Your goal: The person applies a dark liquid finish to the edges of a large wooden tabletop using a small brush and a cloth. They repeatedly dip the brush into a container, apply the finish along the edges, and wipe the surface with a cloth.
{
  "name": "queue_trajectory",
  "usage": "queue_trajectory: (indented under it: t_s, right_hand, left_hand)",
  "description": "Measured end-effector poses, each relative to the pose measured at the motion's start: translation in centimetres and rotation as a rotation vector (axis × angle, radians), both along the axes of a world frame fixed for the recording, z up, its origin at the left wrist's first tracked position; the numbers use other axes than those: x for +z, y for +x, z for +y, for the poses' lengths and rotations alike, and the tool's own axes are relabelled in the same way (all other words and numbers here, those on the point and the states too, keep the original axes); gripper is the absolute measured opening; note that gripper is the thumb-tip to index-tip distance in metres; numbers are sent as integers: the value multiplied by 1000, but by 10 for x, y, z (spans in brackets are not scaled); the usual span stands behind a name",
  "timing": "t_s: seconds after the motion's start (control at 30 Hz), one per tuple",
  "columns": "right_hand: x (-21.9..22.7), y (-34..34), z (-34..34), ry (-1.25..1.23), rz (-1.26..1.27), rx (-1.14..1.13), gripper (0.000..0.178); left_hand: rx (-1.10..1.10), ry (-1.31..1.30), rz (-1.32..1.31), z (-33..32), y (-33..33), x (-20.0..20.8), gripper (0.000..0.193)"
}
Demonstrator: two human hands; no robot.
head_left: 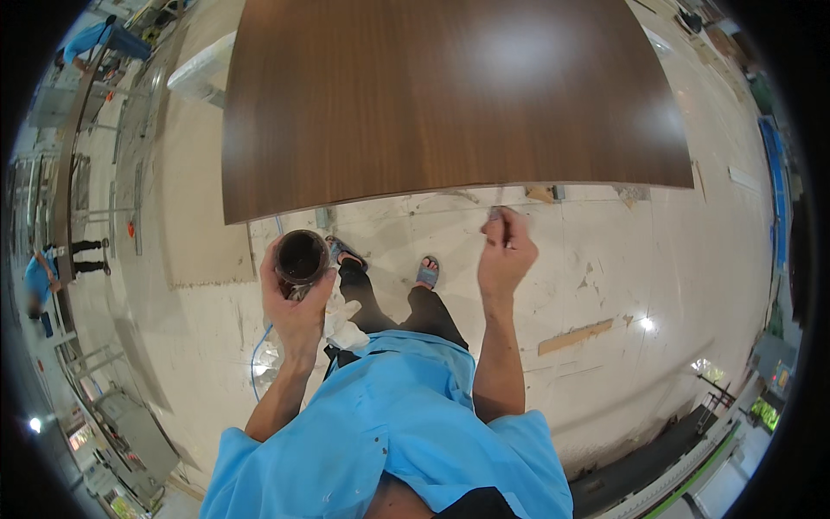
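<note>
My left hand [298,307] is wrapped round a small round cup [303,257] with dark contents, held upright just short of the panel's near edge. A crumpled white cloth [344,327] hangs beside that wrist, by my waist; whether the hand touches it I cannot tell. In front of me lies a large brown wood-grain panel [450,104], raised above the floor. My right hand [506,251] is closed in a pinch, slightly blurred, close to the panel's near edge and apart from it. What its fingertips hold, if anything, is too small to make out.
Below the panel is a pale, stained tiled floor [596,251] with a wooden strip [575,337] on it. A beige board [207,199] and a thin blue hose [256,363] lie to the left. Further left, two people in blue shirts [86,39] stand by another long panel [73,156].
</note>
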State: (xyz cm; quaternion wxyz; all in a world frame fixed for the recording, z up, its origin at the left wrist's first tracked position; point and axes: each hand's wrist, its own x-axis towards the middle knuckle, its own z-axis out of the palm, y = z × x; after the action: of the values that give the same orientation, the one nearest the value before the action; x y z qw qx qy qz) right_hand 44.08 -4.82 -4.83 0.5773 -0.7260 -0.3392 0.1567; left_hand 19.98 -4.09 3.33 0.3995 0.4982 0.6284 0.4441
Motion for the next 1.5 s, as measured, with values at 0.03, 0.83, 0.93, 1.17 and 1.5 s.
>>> queue_trajectory:
  t_s: [0.03, 0.83, 0.93, 1.17, 1.5]
  right_hand:
    - [-1, 0, -1, 0, -56, 78, 7]
    - [-1, 29, -6, -36, -39, -95, 9]
    - [0, 9, -7, 40, -56, 104, 11]
    - [-3, 8, -3, 18, 110, -58, 7]
    - [-8, -53, 3, 59, 98, 123, 10]
  left_hand:
    - [-7, -2, -2, 0, 3, 0, 68]
    - [-86, 34, 28, -2, 20, -1, 70]
    - [-97, 52, 16, -5, 21, -4, 71]
    - [-83, 53, 52, -8, 17, -2, 71]
    - [-1, 28, 44, 0, 5, 4, 73]
